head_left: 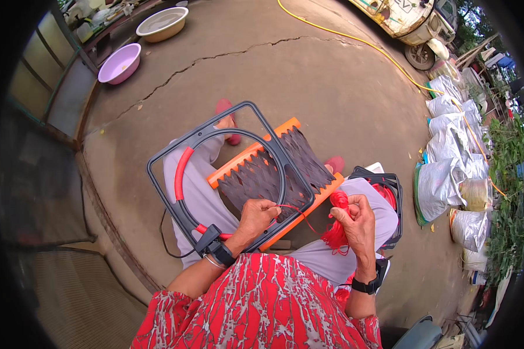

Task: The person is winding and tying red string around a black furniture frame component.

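Note:
Across my lap rests a black plastic frame (297, 173) with a black ring inside it, parts of the ring covered in red (181, 174). My left hand (257, 220) pinches a thin red cord (300, 213) between thumb and fingertips, close to the frame's lower right side. From there the cord runs loosely toward my right hand (358, 221), whose fingers close around a bundle of red cord (335, 235) with its strands hanging down. Partly beneath the frame lies an orange rack (326, 195) carrying rows of dark grey, jagged-edged pieces (247, 183).
Black frames (396, 198) with red cord sit beside my right leg. White sacks (439, 186) line the right side. A yellow hose (355, 38) crosses the cracked concrete. Purple (120, 65) and beige (162, 26) basins stand far left; a vehicle (410, 23) is far right.

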Motion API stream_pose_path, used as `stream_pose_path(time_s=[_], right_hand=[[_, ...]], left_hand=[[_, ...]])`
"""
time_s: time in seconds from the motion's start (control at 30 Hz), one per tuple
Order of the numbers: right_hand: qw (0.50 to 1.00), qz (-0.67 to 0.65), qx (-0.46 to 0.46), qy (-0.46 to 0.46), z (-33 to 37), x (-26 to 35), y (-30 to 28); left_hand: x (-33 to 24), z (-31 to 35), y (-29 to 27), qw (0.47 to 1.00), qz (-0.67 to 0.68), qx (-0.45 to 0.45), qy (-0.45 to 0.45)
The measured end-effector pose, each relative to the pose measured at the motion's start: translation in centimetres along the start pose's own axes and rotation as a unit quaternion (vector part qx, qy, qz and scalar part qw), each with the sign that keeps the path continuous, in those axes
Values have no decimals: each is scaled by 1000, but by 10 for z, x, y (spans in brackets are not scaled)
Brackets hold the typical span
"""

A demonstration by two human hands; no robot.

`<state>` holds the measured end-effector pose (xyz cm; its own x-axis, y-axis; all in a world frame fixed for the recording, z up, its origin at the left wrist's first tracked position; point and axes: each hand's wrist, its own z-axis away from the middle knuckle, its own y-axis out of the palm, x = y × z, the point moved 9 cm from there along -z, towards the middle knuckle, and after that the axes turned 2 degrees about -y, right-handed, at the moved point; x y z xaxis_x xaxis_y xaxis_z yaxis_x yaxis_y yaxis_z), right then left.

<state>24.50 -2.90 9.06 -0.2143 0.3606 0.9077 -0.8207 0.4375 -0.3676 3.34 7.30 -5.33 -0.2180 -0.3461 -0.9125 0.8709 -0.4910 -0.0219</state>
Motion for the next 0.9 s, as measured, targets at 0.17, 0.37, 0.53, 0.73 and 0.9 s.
stream_pose_path(time_s=[0.17, 0.37, 0.53, 0.73, 0.9], right_hand=[[918, 330, 32, -216, -24, 10, 80], [869, 435, 80, -222, -38, -10, 122], [898, 327, 133, -263, -28, -6, 119], [845, 462, 92, -253, -15, 4, 110], [928, 295, 97, -206, -43, 1, 120]], left_hand=[[-27, 16, 2, 997, -71, -19, 34], [-20, 15, 4, 991, -120, -37, 35], [-16, 14, -2, 988, -127, -60, 59], [-20, 17, 2, 986, -145, -57, 65], [-23, 18, 1, 983, -155, -60, 75]])
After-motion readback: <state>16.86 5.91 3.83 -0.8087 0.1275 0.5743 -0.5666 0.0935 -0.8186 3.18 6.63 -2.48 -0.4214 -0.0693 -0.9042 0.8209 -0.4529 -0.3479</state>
